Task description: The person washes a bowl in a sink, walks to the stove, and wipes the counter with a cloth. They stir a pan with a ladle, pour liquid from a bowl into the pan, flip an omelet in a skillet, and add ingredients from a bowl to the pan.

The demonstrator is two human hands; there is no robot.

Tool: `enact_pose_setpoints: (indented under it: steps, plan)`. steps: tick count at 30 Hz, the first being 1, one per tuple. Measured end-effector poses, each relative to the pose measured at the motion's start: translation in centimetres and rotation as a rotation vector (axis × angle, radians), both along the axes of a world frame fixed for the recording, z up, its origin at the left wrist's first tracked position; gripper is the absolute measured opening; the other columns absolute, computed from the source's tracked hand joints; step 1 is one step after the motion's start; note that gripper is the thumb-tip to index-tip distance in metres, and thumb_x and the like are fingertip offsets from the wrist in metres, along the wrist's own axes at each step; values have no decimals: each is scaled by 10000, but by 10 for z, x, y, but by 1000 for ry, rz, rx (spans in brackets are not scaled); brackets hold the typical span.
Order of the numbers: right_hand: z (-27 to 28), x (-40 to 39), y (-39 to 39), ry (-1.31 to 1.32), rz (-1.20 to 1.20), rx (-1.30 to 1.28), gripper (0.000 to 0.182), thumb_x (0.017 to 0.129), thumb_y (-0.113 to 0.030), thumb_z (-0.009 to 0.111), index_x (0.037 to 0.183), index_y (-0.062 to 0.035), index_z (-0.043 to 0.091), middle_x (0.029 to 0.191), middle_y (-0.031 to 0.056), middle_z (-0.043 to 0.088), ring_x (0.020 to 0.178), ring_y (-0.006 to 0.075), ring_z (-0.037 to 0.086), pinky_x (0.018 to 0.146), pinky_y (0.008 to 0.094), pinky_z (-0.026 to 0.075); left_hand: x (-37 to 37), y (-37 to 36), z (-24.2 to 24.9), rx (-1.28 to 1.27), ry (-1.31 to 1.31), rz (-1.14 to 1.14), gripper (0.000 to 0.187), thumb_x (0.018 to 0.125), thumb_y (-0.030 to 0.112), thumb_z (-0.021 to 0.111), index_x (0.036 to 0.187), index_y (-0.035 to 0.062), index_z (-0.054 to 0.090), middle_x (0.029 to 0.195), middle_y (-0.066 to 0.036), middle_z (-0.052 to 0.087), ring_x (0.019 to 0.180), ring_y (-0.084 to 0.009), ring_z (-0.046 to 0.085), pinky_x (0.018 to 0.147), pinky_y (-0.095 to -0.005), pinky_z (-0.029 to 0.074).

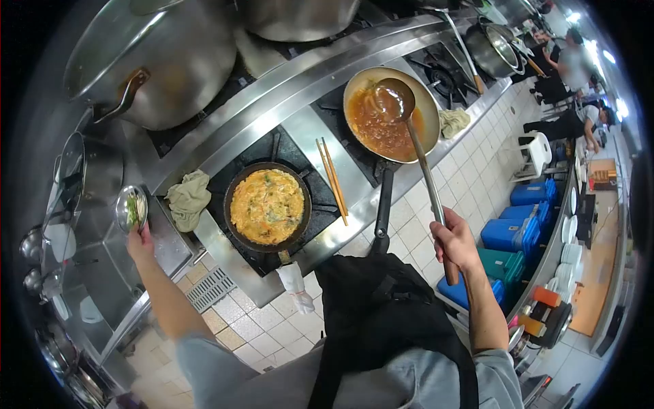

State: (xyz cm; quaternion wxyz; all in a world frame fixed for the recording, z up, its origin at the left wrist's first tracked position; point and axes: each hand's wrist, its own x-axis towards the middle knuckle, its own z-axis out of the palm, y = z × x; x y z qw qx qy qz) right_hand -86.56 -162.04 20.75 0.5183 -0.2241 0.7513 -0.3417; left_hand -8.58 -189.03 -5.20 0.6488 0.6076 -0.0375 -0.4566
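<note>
My right hand (455,242) is closed round the handle of a long ladle (428,170). The ladle's bowl lies in reddish-brown sauce inside a light-coloured pan (430,116) on the stove. At the left, my left hand (141,240) holds a small metal bowl (131,207) by its rim, with chopped green and white pieces in it. A dark pan (306,204) with a round yellow omelette (267,206) sits on the burner between my hands. Wooden chopsticks (332,178) rest on the steel strip between the two pans.
Large steel pots (170,68) stand at the back left. Crumpled cloths lie beside the dark pan (189,200) and beside the sauce pan (454,123). A steel sink (122,273) is at the left. Blue bins (507,228) line the right, with people (575,65) farther back.
</note>
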Motion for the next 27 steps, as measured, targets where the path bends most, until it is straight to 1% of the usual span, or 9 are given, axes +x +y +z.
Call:
enact_pose_setpoints:
  steps: [3,5,7,8,13,15,19,23,27]
  plan:
    - [11,-10,24,287,27,7,472,973,-114,614,1386,69,476,698,3,536,457,87,483,412,265,412,-21,48,28,-17,-107,-39,189,919,-35,624,1108,-49,617,1060,-157,683,922,-247,706,782,-354,662]
    - [11,-25,39,401,71,17,524,966,-119,623,1425,61,445,690,61,569,519,143,547,496,320,454,-31,83,47,96,-131,-50,207,912,-24,631,1118,0,623,1042,-135,689,890,-209,706,727,-325,656]
    - [14,-37,43,765,225,-81,521,953,-111,631,1419,42,456,704,151,588,599,236,606,585,387,484,-105,117,107,31,-150,-66,233,910,-2,640,1137,35,604,1014,-114,685,834,-182,711,703,-310,654]
    - [13,-43,45,770,215,-59,527,943,-119,635,1419,25,460,751,223,599,654,318,632,639,441,496,-127,130,126,22,-157,-69,233,910,-2,640,1137,35,604,1014,-114,685,834,-182,711,703,-310,654]
    - [-3,-61,47,706,200,-54,499,942,-150,640,1390,21,501,744,221,610,655,337,643,638,436,503,-204,171,179,78,-117,-309,194,909,-9,617,1093,20,561,1038,-114,661,791,-250,714,720,-368,662]
    - [12,-59,41,376,129,141,496,935,-152,646,1379,26,511,741,220,611,670,351,652,649,440,507,-252,172,207,86,-130,-274,220,912,-14,601,1125,18,558,1041,-114,665,745,-255,717,676,-354,666]
    - [-25,-81,44,598,267,-184,493,931,-156,650,1373,16,516,738,209,613,693,343,655,661,426,514,-329,166,252,35,-84,-442,306,921,-10,603,1218,11,537,1102,-164,687,851,-275,743,666,-360,670]
    - [-47,-84,21,616,234,-218,494,931,-132,622,1393,-11,497,901,304,673,899,472,684,778,502,526,-416,140,274,29,-74,-688,372,943,-5,565,1310,9,515,1152,-167,680,901,-264,742,664,-330,668]
    - [-69,-85,14,656,258,-240,531,927,-137,643,1409,20,482,843,280,664,798,428,693,716,462,529,-484,97,258,22,-112,-870,424,952,4,534,1373,22,488,1177,-160,673,899,-245,741,681,-323,663]
